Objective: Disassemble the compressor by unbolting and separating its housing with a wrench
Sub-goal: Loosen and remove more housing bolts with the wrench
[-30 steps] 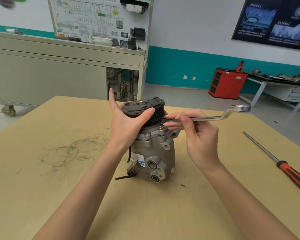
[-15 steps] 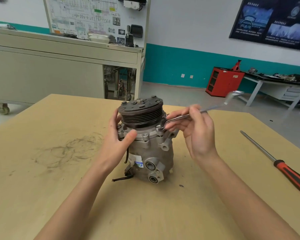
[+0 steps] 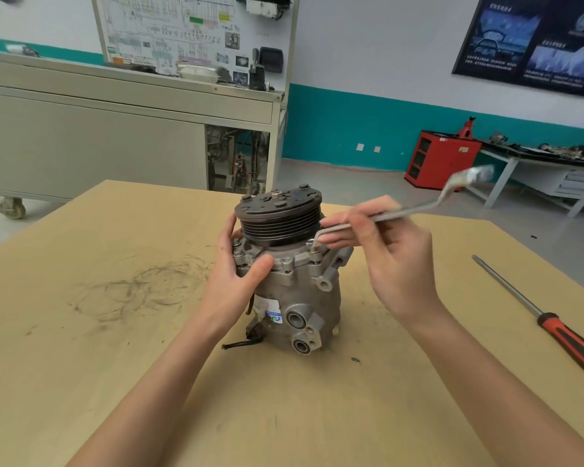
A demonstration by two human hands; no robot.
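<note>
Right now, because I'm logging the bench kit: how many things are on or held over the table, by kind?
Compressor: 1
Wrench: 1
Screwdriver: 1
Total: 3

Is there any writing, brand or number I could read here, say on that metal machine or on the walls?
Nothing here reads clearly enough to quote.
On the compressor, a sticker: blue and green print, too small to read.
On the diagram board: fine print, blurred.
On the dark poster: white lines of characters, too blurred to read.
On the red cabinet: small pale tags, unreadable.
</note>
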